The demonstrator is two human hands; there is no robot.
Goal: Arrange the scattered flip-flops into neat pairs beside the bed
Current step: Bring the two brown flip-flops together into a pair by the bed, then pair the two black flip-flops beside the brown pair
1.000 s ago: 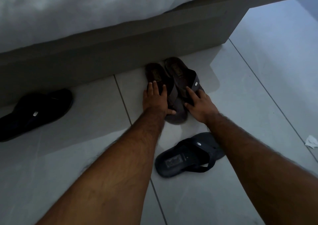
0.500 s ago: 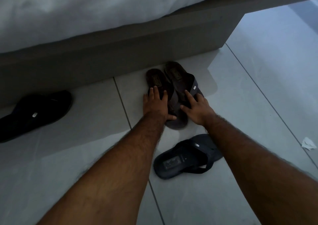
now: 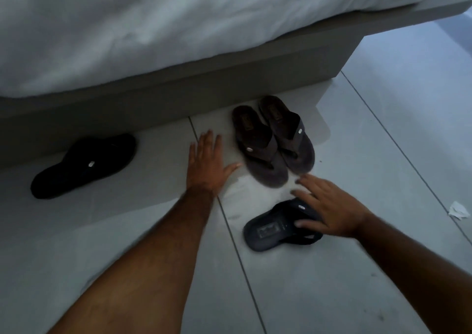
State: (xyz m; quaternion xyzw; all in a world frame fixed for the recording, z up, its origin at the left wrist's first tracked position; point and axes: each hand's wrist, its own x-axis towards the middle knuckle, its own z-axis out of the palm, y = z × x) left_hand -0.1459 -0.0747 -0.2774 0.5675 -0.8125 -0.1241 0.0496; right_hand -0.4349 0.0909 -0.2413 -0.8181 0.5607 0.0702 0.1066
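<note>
The brown pair (image 3: pixel 273 139) sat neatly by the bed (image 3: pixel 178 91), so the open right hand (image 3: pixel 329 206) reached for the dark flip-flop (image 3: pixel 270 229) while the empty left hand (image 3: pixel 207 162) lay flat on the floor (image 3: pixel 153 219).

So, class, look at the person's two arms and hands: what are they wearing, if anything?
Nothing shows on them. Both forearms are bare with visible hair and no sleeves in frame; the left hand and right hand carry no gloves, and no watch, ring or band can be seen.

Brown pair (image 3: pixel 273 139) together (black flip-flops (image 3: pixel 278 227) apart)
</note>
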